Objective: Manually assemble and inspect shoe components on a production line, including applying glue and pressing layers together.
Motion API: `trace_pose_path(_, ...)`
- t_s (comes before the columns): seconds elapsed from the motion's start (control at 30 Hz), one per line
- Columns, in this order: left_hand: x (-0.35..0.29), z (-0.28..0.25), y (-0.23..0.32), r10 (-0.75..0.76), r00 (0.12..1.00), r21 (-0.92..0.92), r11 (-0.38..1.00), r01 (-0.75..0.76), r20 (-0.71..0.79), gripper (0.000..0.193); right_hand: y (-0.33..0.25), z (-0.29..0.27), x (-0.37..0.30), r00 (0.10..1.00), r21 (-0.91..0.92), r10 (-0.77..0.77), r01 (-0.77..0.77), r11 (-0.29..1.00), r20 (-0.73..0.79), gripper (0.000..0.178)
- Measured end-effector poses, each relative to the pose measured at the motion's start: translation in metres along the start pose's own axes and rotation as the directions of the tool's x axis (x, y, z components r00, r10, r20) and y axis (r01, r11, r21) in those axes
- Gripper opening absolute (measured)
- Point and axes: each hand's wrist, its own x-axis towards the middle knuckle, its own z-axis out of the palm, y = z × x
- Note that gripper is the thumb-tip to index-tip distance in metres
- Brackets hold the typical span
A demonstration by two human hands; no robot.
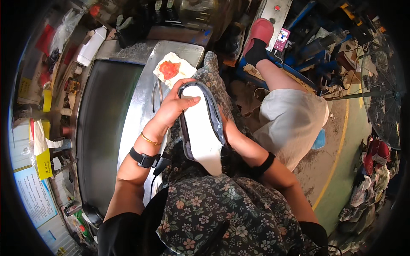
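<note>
I hold a dark shoe [215, 112] over my lap, its toe end pointing away from me. A long white sole-shaped piece [200, 123] lies along it inside the raised dark rim, and its pale near end sticks out past the shoe toward me. My left hand [173, 104] is closed round the far left side, the thumb pressed on the white piece. On the other side my right hand [227, 124] grips the shoe's right edge; most of its fingers are hidden behind it.
Left of my hands is a metal table [136, 106] bearing a white cloth [183, 68] with a red lump [169, 70] on it. Beyond it runs a black belt [109, 136]. At right, a leg in pale shorts [290, 123] ends in a red clog [261, 33] by blue machinery.
</note>
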Motion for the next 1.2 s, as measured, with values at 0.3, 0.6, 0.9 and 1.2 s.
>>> trace_pose_path(0.3,0.025,0.002,-0.002,0.044,0.998,0.137,0.990,-0.037,-0.050,0.053,-0.059,0.041,-0.003,0.957,-0.986,-0.291,-0.054,-0.157,-0.007,0.032)
trace_pose_path(0.6,0.013,-0.005,-0.003,0.083,0.969,-0.382,0.924,0.012,0.231,0.048,0.002,-0.017,-0.033,0.938,-0.547,-0.314,0.342,0.764,0.147,0.071)
trace_pose_path(0.9,-0.004,0.007,0.002,0.481,0.865,0.989,0.036,0.145,-0.145,0.041,-0.027,0.043,-0.015,0.976,-0.797,-0.213,0.100,0.595,-0.036,0.082)
trace_pose_path(1.2,-0.074,0.031,-0.041,-0.019,0.926,0.732,0.607,0.311,-0.378,0.061,0.011,0.022,-0.025,0.894,-0.606,-0.448,0.371,0.704,0.027,0.074)
